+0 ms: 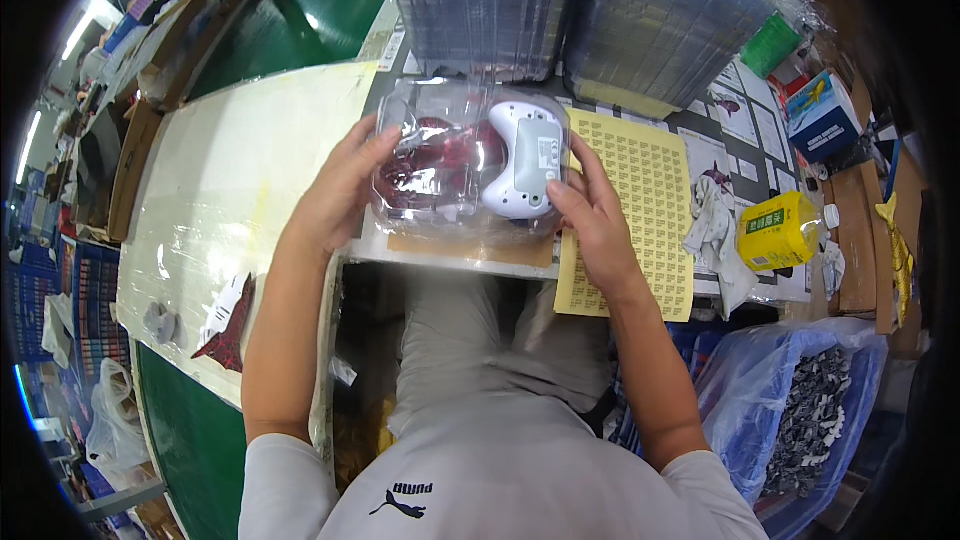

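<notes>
The bench [260, 160] ends close to the near side of the work, so a slackened hold could let things drop toward the lap [500, 340]. The two stacks of clear trays, left [480, 15] and right [665, 25], stand just beyond; a push to the far side could topple them. The yellow label sheet [645, 200] lies beneath the right forearm and might be dragged or creased. The clear plastic tray [425, 98] is between the hands, before the stacks; squeezing its thin walls could buckle it, and tilting could spill the dark red toy [435, 160] on its left or the white controller [525, 155] on its right. Both forearms reach forward from the near side; the left hand [345, 180] and right hand [600, 225] grasp opposite sides of the tray, each thumb toward the top.
</notes>
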{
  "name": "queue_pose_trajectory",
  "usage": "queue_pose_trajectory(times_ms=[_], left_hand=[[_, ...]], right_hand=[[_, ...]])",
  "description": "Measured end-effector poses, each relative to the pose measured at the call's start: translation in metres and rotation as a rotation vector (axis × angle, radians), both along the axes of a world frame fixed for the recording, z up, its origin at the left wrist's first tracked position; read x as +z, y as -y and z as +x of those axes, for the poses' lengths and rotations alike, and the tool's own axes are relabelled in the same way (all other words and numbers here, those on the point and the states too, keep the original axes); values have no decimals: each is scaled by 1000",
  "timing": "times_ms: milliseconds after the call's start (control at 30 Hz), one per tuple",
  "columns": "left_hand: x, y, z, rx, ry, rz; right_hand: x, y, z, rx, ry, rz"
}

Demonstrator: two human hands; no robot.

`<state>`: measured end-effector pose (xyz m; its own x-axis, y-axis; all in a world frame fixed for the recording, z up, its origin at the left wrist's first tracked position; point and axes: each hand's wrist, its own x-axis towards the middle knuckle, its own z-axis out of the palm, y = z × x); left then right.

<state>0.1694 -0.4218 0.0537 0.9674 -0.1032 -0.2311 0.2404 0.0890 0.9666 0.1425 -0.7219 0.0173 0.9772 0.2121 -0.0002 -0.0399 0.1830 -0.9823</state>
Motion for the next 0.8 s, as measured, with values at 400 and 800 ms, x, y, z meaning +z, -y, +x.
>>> queue_pose_trajectory(times_ms=[400, 800], left_hand=[[-2, -26, -14, 156, 87, -77], [18, -139, 56, 527, 179, -427]], right_hand=[[-1, -27, 7, 12, 67, -102], [-34, -65, -41, 15, 239, -400]])
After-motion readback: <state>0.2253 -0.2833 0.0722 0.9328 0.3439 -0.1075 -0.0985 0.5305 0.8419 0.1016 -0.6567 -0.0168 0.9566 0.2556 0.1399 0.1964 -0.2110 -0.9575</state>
